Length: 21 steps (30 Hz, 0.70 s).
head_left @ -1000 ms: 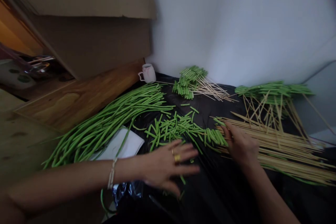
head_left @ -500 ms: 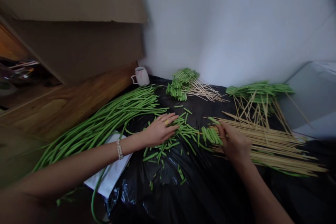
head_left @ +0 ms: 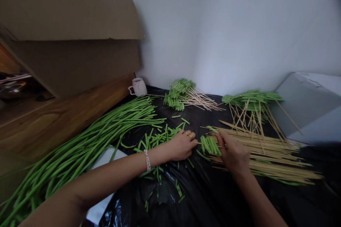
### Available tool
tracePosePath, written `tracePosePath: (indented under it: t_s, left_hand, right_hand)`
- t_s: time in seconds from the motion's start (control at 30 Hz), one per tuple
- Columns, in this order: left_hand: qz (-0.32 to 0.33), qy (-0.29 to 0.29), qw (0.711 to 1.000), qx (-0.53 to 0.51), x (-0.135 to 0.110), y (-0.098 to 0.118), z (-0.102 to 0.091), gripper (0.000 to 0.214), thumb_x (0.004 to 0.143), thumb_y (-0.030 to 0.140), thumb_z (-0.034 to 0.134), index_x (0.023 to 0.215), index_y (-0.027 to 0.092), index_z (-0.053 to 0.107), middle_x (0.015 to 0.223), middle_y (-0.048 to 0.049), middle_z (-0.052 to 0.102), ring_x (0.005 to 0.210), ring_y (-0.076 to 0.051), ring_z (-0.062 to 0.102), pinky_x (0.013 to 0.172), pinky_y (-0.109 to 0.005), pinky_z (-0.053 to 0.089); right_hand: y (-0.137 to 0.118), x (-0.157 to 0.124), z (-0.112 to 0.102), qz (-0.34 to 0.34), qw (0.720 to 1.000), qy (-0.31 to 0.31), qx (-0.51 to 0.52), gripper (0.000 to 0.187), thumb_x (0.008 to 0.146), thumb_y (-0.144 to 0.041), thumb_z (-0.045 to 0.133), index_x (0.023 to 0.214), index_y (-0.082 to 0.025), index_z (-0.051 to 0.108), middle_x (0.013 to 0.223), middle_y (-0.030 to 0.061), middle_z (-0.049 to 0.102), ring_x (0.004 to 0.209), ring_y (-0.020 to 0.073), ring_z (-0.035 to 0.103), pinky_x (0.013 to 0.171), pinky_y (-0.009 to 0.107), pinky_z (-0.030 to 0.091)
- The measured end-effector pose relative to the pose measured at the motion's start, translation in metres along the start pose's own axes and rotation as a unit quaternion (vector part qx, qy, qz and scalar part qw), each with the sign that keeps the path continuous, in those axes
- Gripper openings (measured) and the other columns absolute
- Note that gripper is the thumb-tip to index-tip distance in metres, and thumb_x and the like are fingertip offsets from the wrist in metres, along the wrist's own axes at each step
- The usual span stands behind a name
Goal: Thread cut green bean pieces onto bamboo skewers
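Note:
My right hand [head_left: 234,151] grips a bamboo skewer threaded with a row of cut green bean pieces [head_left: 210,145], held level above the black plastic sheet [head_left: 202,188]. The skewer's bare tip points left. Close to that tip is my left hand [head_left: 183,145], its fingers curled together; what they hold, if anything, is hidden. Under and behind the left hand lie loose cut bean pieces [head_left: 159,137]. Long uncut beans [head_left: 106,127] spread in a heap to the left. Bare bamboo skewers [head_left: 266,152] lie in a wide bundle beside and beneath my right hand.
Filled bean skewers are piled at the back [head_left: 179,94] and at the back right [head_left: 253,99], near a white box [head_left: 311,103]. A white mug [head_left: 139,87] stands by the wall. Cardboard [head_left: 71,53] rises at left above a wooden board [head_left: 80,103].
My left hand has moved right, from the loose bean pieces to the skewer's tip, and its spread fingers have closed. My right hand still holds the skewer. The view has shifted slightly.

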<state>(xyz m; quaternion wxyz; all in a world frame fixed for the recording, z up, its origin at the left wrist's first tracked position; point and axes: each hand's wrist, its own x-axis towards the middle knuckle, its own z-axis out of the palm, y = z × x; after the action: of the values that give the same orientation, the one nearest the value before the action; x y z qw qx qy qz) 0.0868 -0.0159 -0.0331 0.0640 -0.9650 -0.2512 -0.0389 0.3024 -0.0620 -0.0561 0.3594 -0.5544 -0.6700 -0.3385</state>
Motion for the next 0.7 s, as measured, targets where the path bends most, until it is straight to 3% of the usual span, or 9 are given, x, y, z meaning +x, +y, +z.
tracePosePath:
  t_s: [0.13,0.23,0.33,0.43,0.53,0.6,0.7]
  left_hand:
    - [-0.047,0.011,0.998,0.038,-0.021,-0.043,-0.015,0.011,0.078,0.019,0.055,0.089,0.017,0.059,0.095,-0.0100,0.059,0.093,-0.026,0.052,0.078,-0.040,0.038]
    - [-0.105,0.033,0.994,0.021,-0.028,-0.057,-0.024,0.011,0.082,0.016,0.051,0.088,0.018,0.060,0.093,-0.0091,0.060,0.091,-0.024,0.052,0.078,-0.038,0.038]
    - [-0.117,0.071,0.990,-0.045,-0.020,-0.046,-0.023,0.015,0.090,0.026,0.048,0.092,0.019,0.061,0.092,-0.0067,0.061,0.091,-0.022,0.052,0.080,-0.036,0.039]
    - [-0.031,0.068,0.991,-0.108,-0.002,-0.018,-0.010,0.020,0.087,0.035,0.057,0.098,0.020,0.062,0.097,-0.0054,0.064,0.093,-0.021,0.054,0.083,-0.033,0.041]
    - [0.033,0.043,0.995,-0.086,0.013,0.005,0.006,0.018,0.085,0.035,0.061,0.095,0.020,0.064,0.091,-0.0051,0.065,0.091,-0.022,0.054,0.077,-0.033,0.042]
    - [0.044,0.031,0.996,-0.071,0.016,0.008,0.011,0.013,0.087,0.030,0.057,0.092,0.021,0.065,0.089,-0.0048,0.065,0.088,-0.021,0.054,0.073,-0.032,0.042]
    - [0.025,0.044,0.997,-0.059,0.012,-0.010,0.006,0.017,0.091,0.026,0.050,0.093,0.022,0.067,0.087,-0.0056,0.065,0.086,-0.020,0.054,0.074,-0.032,0.042]
  right_hand:
    - [0.001,0.001,0.000,-0.004,1.000,0.001,0.006,0.019,0.088,-0.029,0.059,0.100,-0.017,0.069,0.080,0.0021,0.074,0.057,0.0092,0.061,0.056,0.023,0.036]
    - [0.002,0.002,0.000,0.007,1.000,0.001,0.011,0.020,0.089,-0.028,0.057,0.100,-0.017,0.069,0.082,0.0026,0.074,0.061,0.0101,0.063,0.058,0.023,0.037]
    - [0.003,0.001,0.000,0.021,1.000,-0.007,0.016,0.023,0.090,-0.028,0.054,0.103,-0.017,0.068,0.085,0.0035,0.074,0.062,0.0104,0.064,0.057,0.023,0.038]
    - [0.004,0.000,0.001,0.025,0.999,-0.018,0.031,0.023,0.091,-0.028,0.053,0.103,-0.017,0.069,0.085,0.0043,0.074,0.063,0.0105,0.064,0.058,0.022,0.038]
    - [0.004,-0.001,0.002,0.017,0.999,-0.016,0.027,0.022,0.090,-0.028,0.055,0.103,-0.017,0.069,0.082,0.0037,0.074,0.062,0.0101,0.063,0.058,0.022,0.037]
    - [0.004,-0.001,0.002,0.010,1.000,-0.011,0.015,0.021,0.089,-0.028,0.057,0.101,-0.017,0.069,0.080,0.0028,0.074,0.060,0.0096,0.062,0.057,0.023,0.036]
    - [0.002,-0.001,0.002,0.003,1.000,-0.009,0.008,0.020,0.088,-0.029,0.059,0.101,-0.017,0.069,0.081,0.0021,0.074,0.060,0.0096,0.062,0.057,0.023,0.036]
